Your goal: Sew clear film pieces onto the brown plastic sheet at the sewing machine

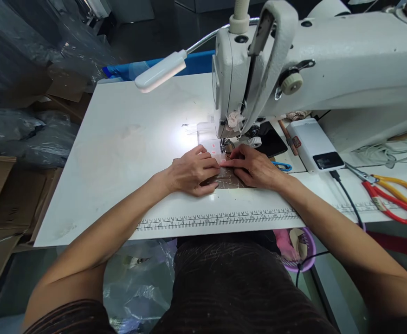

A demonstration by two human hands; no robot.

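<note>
At the sewing machine's needle area (226,143), a pale, see-through piece with pink marks (213,147) lies on the table, partly hidden by my fingers. My left hand (197,171) rests on its near left part, fingers bent and pressed down on it. From the other side, my right hand (254,168) has its index finger stretched to the edge of that piece, close beside the presser foot, with the other fingers curled. Between both hands, a brownish see-through sheet (229,178) shows. What lies under the fingertips is hidden.
The white sewing machine (314,60) spans the right. A lamp (161,72) lights the white table (119,153). To the right are a dark phone (273,140), a white power bank (314,144) with a cable, and scissors (394,195). A ruler strip (217,220) lines the front edge.
</note>
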